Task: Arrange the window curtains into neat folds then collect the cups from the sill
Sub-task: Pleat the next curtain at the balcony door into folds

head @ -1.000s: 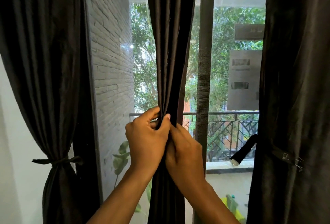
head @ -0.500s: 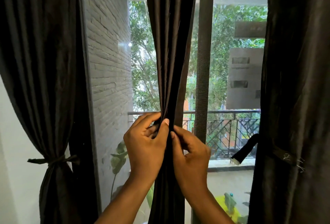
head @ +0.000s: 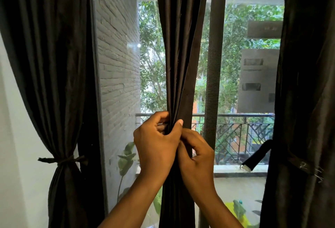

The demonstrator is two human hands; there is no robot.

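A dark brown middle curtain (head: 179, 49) hangs gathered into narrow folds in front of the window. My left hand (head: 155, 144) grips the bunched fabric from the left, thumb and fingers curled round the folds. Just below and to the right, my right hand (head: 197, 158) pinches the curtain's right edge. The left curtain (head: 49, 68) is tied at its waist with a thin tie (head: 61, 160). The right curtain (head: 304, 100) carries a loose tieback strap (head: 257, 157) hanging free. No cups or sill are in view.
A dark window frame post (head: 213, 75) stands right behind the middle curtain. Through the glass are a grey brick wall (head: 116, 68), a balcony railing (head: 239, 129), a leafy plant (head: 126, 157) and a yellow object (head: 235, 209) on the balcony floor.
My hands have stayed on the middle curtain at about the same height. The right hand's fingers have curled in closer beside the left hand, tightening the folds.
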